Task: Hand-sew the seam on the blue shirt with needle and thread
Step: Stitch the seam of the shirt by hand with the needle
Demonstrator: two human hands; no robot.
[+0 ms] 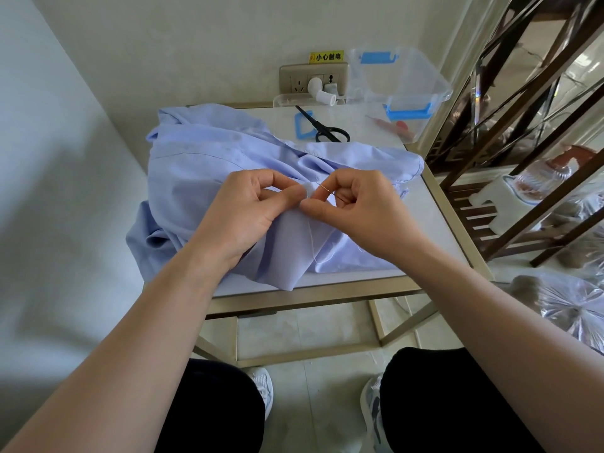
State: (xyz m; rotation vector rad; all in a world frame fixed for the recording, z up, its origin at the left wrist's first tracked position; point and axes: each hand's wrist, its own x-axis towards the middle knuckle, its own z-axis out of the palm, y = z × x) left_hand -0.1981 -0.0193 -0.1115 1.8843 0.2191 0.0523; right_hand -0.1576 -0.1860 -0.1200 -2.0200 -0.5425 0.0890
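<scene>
Small white table (436, 223) carries the crumpled blue shirt (202, 165) across its top. Left hand (248, 207) pinches a raised fold of the shirt. Right hand (359, 207), fingers curled, grips the needle (327, 190) at that fold; white thread (310, 237) trails down the cloth.

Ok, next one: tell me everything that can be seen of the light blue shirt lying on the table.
The light blue woven shirt lies crumpled in soft folds on the white-topped, gold-framed table, covering its left and front, with cloth hanging over the left and front edges. A stitched seam line crosses its upper part. The left hand pinches a fold near the middle; the right hand holds a thin needle against that spot, and pale thread trails down over the cloth.
</scene>
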